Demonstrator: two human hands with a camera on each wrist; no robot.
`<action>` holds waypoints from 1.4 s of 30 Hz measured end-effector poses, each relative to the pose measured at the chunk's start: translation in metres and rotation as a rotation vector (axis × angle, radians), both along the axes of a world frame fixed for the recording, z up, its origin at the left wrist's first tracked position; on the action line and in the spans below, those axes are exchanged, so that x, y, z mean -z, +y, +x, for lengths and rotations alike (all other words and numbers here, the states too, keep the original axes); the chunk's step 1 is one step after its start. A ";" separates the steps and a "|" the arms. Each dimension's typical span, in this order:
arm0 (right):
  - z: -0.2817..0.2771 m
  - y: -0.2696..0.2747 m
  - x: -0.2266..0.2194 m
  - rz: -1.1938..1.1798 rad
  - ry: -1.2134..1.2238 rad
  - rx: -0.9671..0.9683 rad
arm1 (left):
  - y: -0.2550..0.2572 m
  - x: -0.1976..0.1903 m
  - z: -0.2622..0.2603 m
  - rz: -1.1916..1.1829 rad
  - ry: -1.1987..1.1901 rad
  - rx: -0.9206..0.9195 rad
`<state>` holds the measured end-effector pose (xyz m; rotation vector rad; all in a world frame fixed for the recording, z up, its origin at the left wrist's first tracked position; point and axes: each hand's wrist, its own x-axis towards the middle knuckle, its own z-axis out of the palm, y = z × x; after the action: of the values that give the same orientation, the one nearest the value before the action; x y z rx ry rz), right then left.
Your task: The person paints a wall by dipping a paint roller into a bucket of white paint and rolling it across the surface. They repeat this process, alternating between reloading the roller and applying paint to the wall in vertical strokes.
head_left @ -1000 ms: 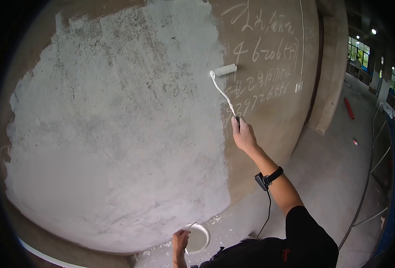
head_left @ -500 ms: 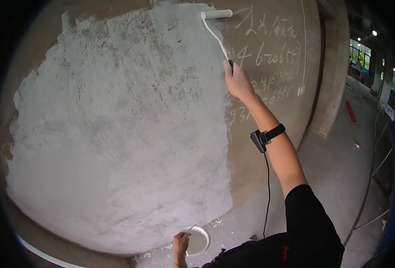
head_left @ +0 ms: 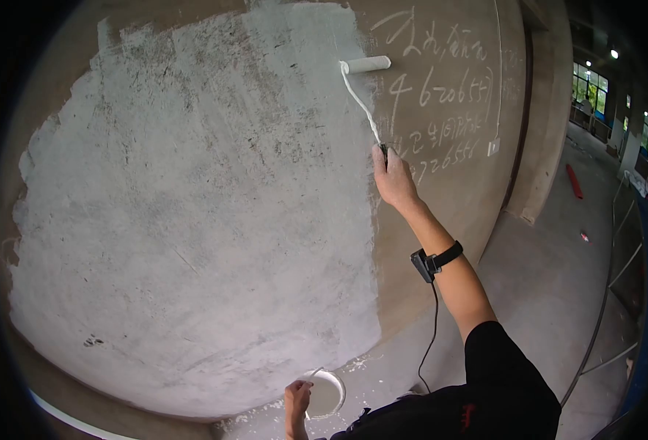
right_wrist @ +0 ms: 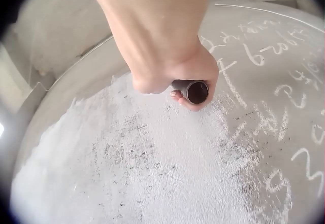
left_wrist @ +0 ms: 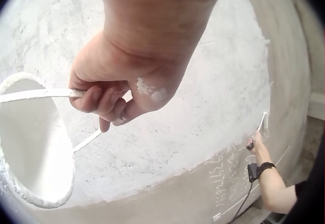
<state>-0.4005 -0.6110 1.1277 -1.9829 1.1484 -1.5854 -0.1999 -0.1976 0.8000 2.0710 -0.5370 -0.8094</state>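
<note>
My right hand (head_left: 396, 178) grips the dark handle of a paint roller (head_left: 366, 64), its white sleeve lying over the right edge of the painted area. In the right wrist view the hollow butt of the handle (right_wrist: 197, 92) pokes out of the curled fingers. Low in the head view, my left hand (head_left: 297, 400) holds a white bucket (head_left: 341, 392) by its bail. The left wrist view shows the fingers hooked round that bail handle (left_wrist: 40, 95), white smears on the hand, and the bucket's coated rim (left_wrist: 71, 168) tilted beside it. White paint covers much of the wall (head_left: 192, 220).
Bare brown wall with chalk writing (head_left: 441, 95) lies right of the paint. A wall socket (head_left: 493, 148) sits near the doorway. White splatters dot the floor (head_left: 529, 293). Farther right are a red object (head_left: 573, 181) and metal rails (head_left: 624, 264). A cable (head_left: 434, 323) hangs from the right wrist.
The roller went up to the top of the painted area, then came partway down along its right edge, in my right hand. The left hand and bucket stayed about where they were.
</note>
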 end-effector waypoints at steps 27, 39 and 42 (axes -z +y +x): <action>-0.043 0.093 0.319 0.380 0.360 0.039 | -0.005 -0.007 -0.008 -0.031 0.057 0.048; -0.067 0.123 0.390 0.715 0.633 0.010 | -0.006 -0.002 -0.009 -0.042 0.075 0.042; -0.062 0.123 0.396 0.724 0.649 0.027 | -0.006 -0.012 -0.014 -0.038 0.064 0.045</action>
<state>-0.4628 -0.4880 0.7314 -1.9639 1.6677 -0.3723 -0.2142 -0.2036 0.8119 1.9979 -0.5610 -0.8825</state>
